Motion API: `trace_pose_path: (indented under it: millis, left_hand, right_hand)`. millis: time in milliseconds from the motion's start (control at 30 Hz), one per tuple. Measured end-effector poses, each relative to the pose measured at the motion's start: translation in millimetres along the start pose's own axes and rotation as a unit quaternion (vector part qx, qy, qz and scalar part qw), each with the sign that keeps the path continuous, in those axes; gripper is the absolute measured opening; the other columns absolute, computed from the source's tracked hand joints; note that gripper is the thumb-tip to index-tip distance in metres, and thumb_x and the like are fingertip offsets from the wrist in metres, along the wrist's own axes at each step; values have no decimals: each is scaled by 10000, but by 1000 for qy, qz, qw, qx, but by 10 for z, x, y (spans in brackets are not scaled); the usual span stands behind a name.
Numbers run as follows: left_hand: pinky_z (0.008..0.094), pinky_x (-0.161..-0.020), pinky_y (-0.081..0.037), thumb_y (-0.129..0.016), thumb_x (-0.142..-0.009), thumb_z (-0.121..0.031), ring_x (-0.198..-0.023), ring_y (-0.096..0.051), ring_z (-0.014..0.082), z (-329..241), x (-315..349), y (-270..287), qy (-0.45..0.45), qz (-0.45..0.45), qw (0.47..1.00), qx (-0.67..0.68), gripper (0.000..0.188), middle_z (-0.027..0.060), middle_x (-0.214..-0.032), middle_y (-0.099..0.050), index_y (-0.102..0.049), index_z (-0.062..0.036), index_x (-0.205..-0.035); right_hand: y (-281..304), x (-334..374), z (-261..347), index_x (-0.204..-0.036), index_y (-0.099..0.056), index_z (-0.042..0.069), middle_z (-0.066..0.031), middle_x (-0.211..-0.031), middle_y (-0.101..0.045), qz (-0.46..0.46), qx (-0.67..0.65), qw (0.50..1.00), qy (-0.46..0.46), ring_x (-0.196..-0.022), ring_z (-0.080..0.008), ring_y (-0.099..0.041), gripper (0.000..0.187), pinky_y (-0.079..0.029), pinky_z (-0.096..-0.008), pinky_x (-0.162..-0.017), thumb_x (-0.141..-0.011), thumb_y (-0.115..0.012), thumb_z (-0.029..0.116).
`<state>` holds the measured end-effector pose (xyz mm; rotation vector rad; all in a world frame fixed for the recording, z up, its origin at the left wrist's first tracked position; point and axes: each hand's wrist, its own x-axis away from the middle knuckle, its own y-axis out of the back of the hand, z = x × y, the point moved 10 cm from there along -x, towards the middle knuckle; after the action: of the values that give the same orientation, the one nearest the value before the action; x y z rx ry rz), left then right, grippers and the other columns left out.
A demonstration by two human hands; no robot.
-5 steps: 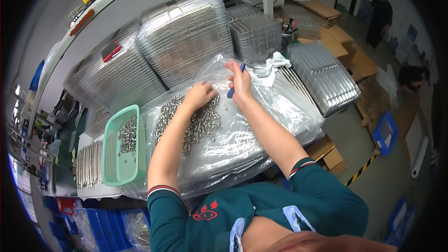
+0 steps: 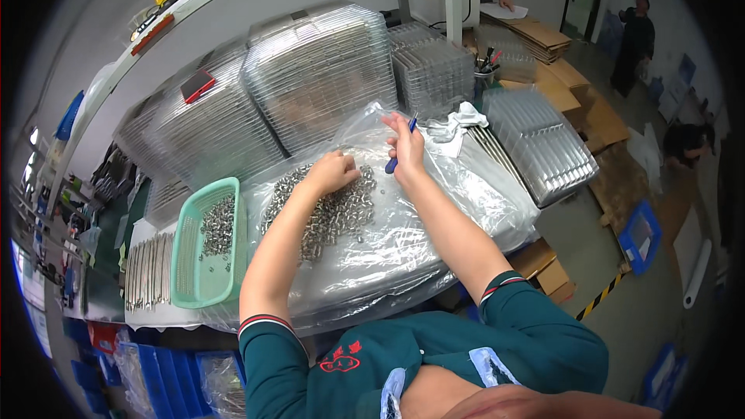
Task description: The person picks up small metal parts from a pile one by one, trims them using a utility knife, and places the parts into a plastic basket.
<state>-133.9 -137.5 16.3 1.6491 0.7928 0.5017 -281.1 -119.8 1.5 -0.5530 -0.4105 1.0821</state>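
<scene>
the left hand (image 2: 334, 173) rests at the top of a heap of small shiny metal parts (image 2: 334, 221), its fingers curled downward; whether they pinch a part cannot be told. the right hand (image 2: 407, 147), near it and just beyond the heap's right side, is turned partly palm-up, closed loosely around a slim blue tool (image 2: 392, 164), with some fingers extended. the heap lies on crinkled clear plastic sheeting (image 2: 388, 283) spread over a bench (image 2: 167, 316). to the left stands a pale green basket (image 2: 208, 289) holding more small metal parts, and beside it a row of thin metal strips (image 2: 147, 271). behind the heap rise tall stacks of clear plastic trays (image 2: 322, 70). to the right are a white cloth (image 2: 458, 130), long metal rods (image 2: 497, 149) and another tray stack (image 2: 539, 140).
</scene>
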Motion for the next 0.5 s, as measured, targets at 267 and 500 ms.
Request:
trace_pose_path:
  millis: [267, 500]
  left_hand:
    - [337, -791, -435, -565, -818, -224, -900, -555, 270, -212, 616, 548, -19, 27, 998, 47, 230, 124, -955, -583, -617, -70, -981]
    - [207, -478, -381, -476, -836, -67, -521, -468, 73, -1648, 1593, 2309, -264, -211, 786, 518, 241, 58, -648, -559, -586, 43, -1019]
  right_hand:
    - [-46, -33, -27, -1056, -548, 102, -28, -996, -619, 17, 11, 1000, 0, -545, -34, -422, 263, -312, -147, -394, -888, -470, 288]
    - [17, -60, -28, -1058, -548, 100, -31, -993, -620, 5, 28, 1000, 2, -544, -38, -422, 262, -318, -153, -406, -893, -461, 284]
